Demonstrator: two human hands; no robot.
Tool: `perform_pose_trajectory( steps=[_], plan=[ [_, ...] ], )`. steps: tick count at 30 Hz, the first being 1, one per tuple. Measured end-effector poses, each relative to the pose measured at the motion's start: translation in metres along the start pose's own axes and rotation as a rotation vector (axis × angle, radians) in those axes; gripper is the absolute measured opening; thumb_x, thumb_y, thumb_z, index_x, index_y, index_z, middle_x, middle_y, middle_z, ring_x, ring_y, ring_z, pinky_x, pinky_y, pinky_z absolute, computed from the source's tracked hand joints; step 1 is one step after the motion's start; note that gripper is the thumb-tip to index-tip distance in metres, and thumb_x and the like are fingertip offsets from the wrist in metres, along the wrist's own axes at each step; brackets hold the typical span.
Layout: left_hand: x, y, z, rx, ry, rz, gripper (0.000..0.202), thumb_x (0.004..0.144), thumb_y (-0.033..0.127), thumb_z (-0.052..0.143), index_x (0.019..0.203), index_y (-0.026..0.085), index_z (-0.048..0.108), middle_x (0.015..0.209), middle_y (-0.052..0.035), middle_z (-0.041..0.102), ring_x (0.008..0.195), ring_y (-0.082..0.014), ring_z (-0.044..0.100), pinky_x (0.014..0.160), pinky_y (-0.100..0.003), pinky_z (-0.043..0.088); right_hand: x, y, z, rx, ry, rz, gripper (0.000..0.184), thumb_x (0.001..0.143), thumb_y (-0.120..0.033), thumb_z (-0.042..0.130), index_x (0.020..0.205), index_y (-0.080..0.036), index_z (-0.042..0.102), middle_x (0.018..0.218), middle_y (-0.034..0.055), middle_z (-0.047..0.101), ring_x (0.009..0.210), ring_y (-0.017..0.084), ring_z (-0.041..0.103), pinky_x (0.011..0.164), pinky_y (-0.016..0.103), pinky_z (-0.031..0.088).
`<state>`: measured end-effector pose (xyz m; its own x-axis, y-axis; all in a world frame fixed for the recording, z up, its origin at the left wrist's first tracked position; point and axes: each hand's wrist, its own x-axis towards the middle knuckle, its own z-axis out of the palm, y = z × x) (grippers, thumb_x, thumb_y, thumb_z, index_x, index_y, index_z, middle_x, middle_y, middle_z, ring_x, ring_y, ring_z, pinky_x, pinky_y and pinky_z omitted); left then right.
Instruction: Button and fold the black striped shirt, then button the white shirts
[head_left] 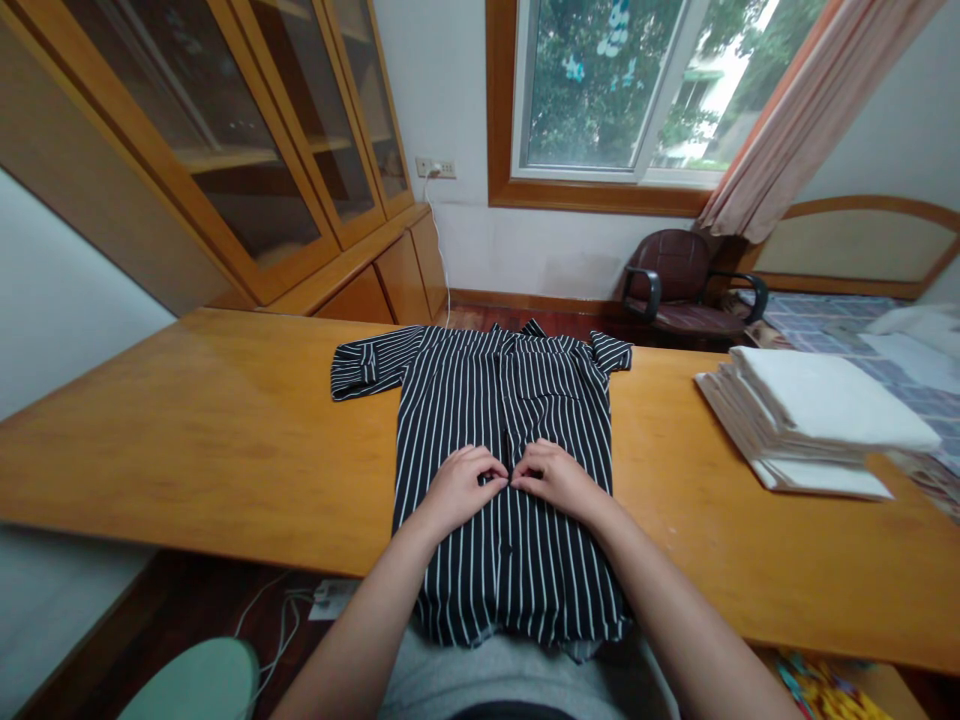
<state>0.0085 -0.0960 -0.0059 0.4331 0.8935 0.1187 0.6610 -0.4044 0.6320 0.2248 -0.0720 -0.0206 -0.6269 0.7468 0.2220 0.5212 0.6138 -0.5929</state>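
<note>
A black shirt with white stripes (487, 400) lies flat on the wooden table (225, 430), collar away from me, its hem hanging over the near edge. My left hand (459, 486) and my right hand (553, 478) meet at the shirt's button strip in the middle. The fingertips of both hands are pinched on the fabric of the front opening, almost touching each other. One short sleeve spreads to the left, the other shows at the upper right.
A stack of folded white cloths (814, 420) lies on the table's right side. Behind the table stand a dark armchair (686, 285), a wooden glass-door cabinet (247, 150) and a window. A pale green stool (196, 682) is at my lower left.
</note>
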Motion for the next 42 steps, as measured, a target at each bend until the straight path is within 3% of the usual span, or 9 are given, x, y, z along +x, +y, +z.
perform_pose_trajectory(
  steps=[9, 12, 15, 19, 31, 42],
  plan=[
    [0.002, -0.002, 0.0, -0.003, -0.019, 0.025, 0.016, 0.094, 0.031, 0.06, 0.09, 0.024, 0.074, 0.09, -0.0017, 0.069, 0.09, -0.0195, 0.059, 0.086, -0.035, 0.044, -0.001, -0.005, 0.001, -0.027, 0.036, 0.089, 0.016, 0.083, -0.026, 0.078, 0.085, -0.02, 0.063, 0.079, -0.0003, 0.061, 0.08, 0.018, 0.056, 0.075, 0.03, 0.042],
    [0.002, -0.003, 0.0, -0.003, -0.027, 0.025, 0.016, 0.094, 0.03, 0.059, 0.09, 0.024, 0.074, 0.092, -0.0013, 0.069, 0.092, -0.0196, 0.059, 0.086, -0.035, 0.043, -0.002, -0.009, 0.0, 0.008, 0.058, 0.148, 0.026, 0.082, -0.027, 0.079, 0.101, -0.021, 0.062, 0.08, -0.0011, 0.061, 0.079, 0.018, 0.057, 0.074, 0.03, 0.044],
    [0.002, -0.004, 0.001, 0.001, -0.021, 0.029, 0.014, 0.094, 0.029, 0.061, 0.09, 0.024, 0.073, 0.092, -0.0008, 0.069, 0.091, -0.0193, 0.058, 0.086, -0.034, 0.043, -0.002, -0.009, 0.0, 0.005, 0.045, 0.102, 0.031, 0.085, -0.026, 0.077, 0.112, -0.023, 0.062, 0.083, -0.0008, 0.063, 0.083, 0.018, 0.059, 0.079, 0.031, 0.044],
    [0.002, -0.004, 0.001, 0.018, -0.016, 0.016, 0.015, 0.094, 0.03, 0.06, 0.088, 0.024, 0.073, 0.087, -0.0007, 0.068, 0.089, -0.0194, 0.058, 0.083, -0.033, 0.043, -0.001, -0.005, 0.002, -0.067, 0.018, 0.035, 0.01, 0.087, -0.028, 0.074, 0.091, -0.021, 0.068, 0.084, 0.0011, 0.063, 0.085, 0.018, 0.058, 0.079, 0.031, 0.043],
    [0.001, -0.003, 0.001, -0.004, -0.008, 0.01, 0.017, 0.094, 0.031, 0.06, 0.087, 0.024, 0.073, 0.087, -0.0007, 0.068, 0.089, -0.0194, 0.059, 0.083, -0.033, 0.043, -0.003, -0.005, -0.003, -0.017, 0.022, 0.035, 0.009, 0.086, -0.022, 0.074, 0.085, -0.019, 0.066, 0.081, 0.0005, 0.06, 0.083, 0.018, 0.056, 0.077, 0.029, 0.044],
    [0.001, -0.005, 0.003, 0.009, 0.003, 0.033, 0.015, 0.095, 0.03, 0.06, 0.09, 0.023, 0.073, 0.088, -0.0007, 0.068, 0.09, -0.0192, 0.059, 0.084, -0.033, 0.043, -0.004, -0.005, -0.002, -0.081, 0.037, -0.002, 0.012, 0.09, -0.027, 0.07, 0.086, -0.02, 0.061, 0.082, 0.0015, 0.058, 0.083, 0.018, 0.054, 0.075, 0.029, 0.043]
  ],
)
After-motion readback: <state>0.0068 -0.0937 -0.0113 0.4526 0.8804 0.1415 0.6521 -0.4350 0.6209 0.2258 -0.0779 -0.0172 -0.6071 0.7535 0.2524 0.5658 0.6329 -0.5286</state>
